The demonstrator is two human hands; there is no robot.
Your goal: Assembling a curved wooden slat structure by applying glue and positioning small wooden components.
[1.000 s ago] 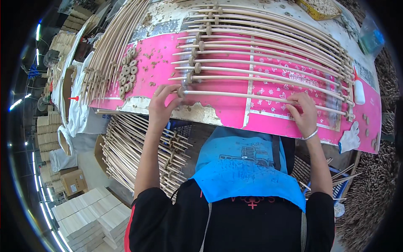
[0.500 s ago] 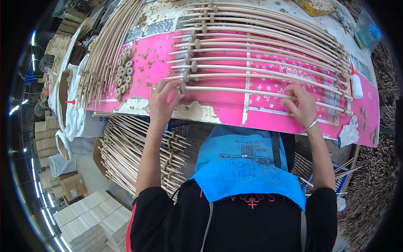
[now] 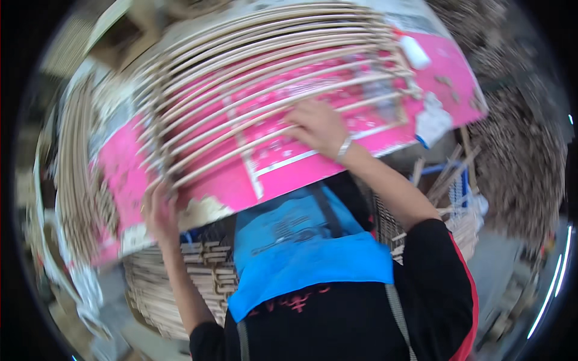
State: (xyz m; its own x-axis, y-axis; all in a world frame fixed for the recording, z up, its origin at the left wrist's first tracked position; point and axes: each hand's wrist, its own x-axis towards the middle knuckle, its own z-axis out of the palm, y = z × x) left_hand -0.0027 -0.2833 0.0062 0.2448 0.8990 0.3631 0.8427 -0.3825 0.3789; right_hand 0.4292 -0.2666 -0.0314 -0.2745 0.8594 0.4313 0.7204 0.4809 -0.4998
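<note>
Thin pale wooden rods (image 3: 241,117) lie side by side across the pink tabletop (image 3: 120,159), with small round wooden rings near their ends. My left hand (image 3: 161,210) is at the left end of the nearest rod (image 3: 226,158), fingers closed around that end; the ring there is too blurred to make out clearly. Further right along the same rod, my right hand (image 3: 319,127), with a bracelet on its wrist, has curled fingers pinching it from above. Both hands are smeared by motion.
A white glue bottle with a red tip (image 3: 414,51) and a white glove (image 3: 433,119) are at the table's right. Another bundle of rods (image 3: 78,174) lies on the left. Below the table edge are stacked rods (image 3: 180,283) and a blue crate (image 3: 456,180).
The whole view has swung and tilted, so the table slopes up to the right and blurs. Both hands stay at the nearest rod, in about the same places along it.
</note>
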